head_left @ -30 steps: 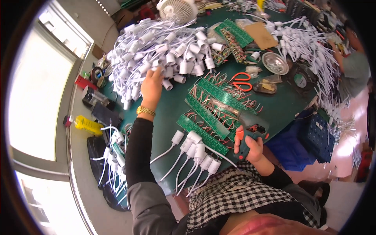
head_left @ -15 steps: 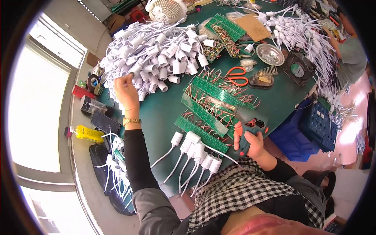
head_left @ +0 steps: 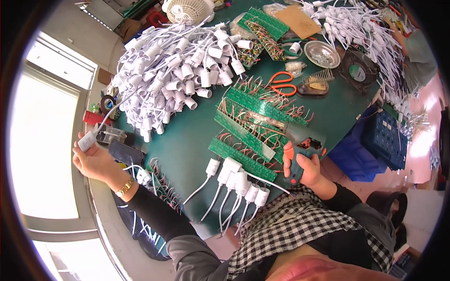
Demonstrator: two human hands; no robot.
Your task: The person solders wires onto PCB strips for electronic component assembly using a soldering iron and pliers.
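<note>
My left hand [head_left: 93, 161] is out past the left edge of the green table [head_left: 187, 140]. It holds a white lamp socket [head_left: 87, 140] whose white cable runs back to the big pile of white sockets [head_left: 173, 79]. My right hand [head_left: 307, 169] grips an electric screwdriver [head_left: 300, 150] with a grey body and orange trigger at the table's near edge. Green circuit-board strips [head_left: 255, 119] with red wires lie just left of it. A row of several white sockets [head_left: 236, 180] with cables lies in front of me.
Orange scissors [head_left: 283, 84], a metal bowl [head_left: 322, 54], a white fan [head_left: 190, 9] and more sockets [head_left: 356, 28] sit at the far side. A phone [head_left: 125, 152] and tape roll [head_left: 108, 103] lie left. A blue crate [head_left: 386, 138] stands right. A window fills the left.
My left hand has pulled one socket out of the pile and drawn it leftward, off the table's edge. My right hand has stayed on the screwdriver.
</note>
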